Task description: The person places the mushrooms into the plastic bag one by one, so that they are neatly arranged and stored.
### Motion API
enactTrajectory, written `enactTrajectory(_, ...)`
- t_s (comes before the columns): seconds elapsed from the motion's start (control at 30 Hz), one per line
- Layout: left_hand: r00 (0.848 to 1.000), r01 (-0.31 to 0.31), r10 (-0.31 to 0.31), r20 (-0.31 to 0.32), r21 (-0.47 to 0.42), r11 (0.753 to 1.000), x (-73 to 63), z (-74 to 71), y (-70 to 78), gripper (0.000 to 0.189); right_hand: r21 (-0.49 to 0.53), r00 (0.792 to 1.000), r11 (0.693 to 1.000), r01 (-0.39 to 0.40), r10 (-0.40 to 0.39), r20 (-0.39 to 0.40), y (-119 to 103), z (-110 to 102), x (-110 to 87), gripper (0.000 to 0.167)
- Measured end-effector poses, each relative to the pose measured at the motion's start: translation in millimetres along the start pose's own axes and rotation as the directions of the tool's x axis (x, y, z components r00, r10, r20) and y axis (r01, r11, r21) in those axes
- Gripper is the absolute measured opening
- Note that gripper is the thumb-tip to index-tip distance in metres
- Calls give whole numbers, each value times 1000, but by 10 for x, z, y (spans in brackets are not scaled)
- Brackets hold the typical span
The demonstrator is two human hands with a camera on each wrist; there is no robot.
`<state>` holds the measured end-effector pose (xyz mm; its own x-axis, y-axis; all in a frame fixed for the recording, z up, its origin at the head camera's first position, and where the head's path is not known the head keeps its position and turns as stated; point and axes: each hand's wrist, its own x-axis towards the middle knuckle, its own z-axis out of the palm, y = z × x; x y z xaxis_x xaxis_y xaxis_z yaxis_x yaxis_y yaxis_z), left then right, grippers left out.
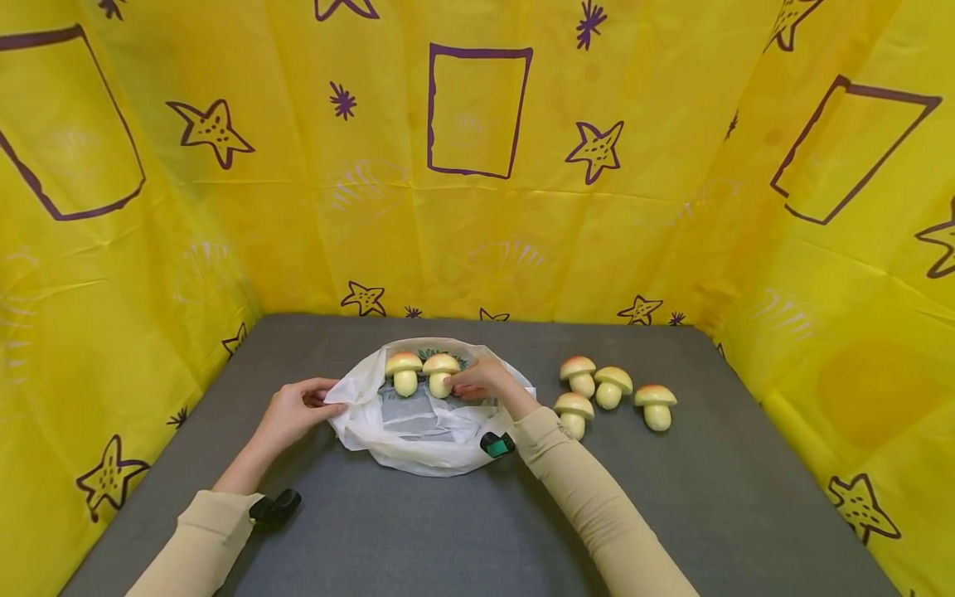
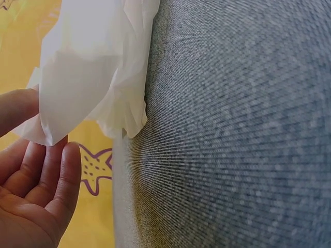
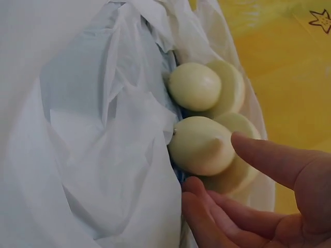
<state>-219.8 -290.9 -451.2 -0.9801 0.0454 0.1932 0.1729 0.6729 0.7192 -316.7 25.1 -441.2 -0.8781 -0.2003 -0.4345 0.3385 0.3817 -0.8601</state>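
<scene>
A white plastic bag (image 1: 358,419) lies on the table with its mouth spread wide. My left hand (image 1: 298,408) pinches the bag's left rim between thumb and fingers; the left wrist view shows the thin plastic (image 2: 83,77) at the fingertips. Two toy mushrooms sit side by side within the bag's far part. The left mushroom (image 1: 405,381) stands free of the hands. My right hand (image 1: 481,380) reaches over the bag's right side and holds the right mushroom (image 1: 440,365). In the right wrist view, the thumb (image 3: 264,155) lies against this mushroom and the fingertips are beneath it.
Several more toy mushrooms with pale stems and orange-tinged caps rest right of the bag, the rightmost mushroom (image 1: 656,406) a little apart. The dark grey table (image 1: 418,531) is bounded by yellow cloth walls (image 1: 477,249) with purple drawings.
</scene>
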Motion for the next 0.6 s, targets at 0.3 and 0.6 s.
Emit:
enactTrajectory(0.3,1000,-4,4,-5,-3,1000,-14,5,-18,43,-87,996,993,86,-86,-3,-53,-120,-246,32)
enactTrajectory(0.6,1000,-3,3,1,1,1000,-6,-5,-9,44,-76,990,987,142,-140,31,-101,-294,-470,38)
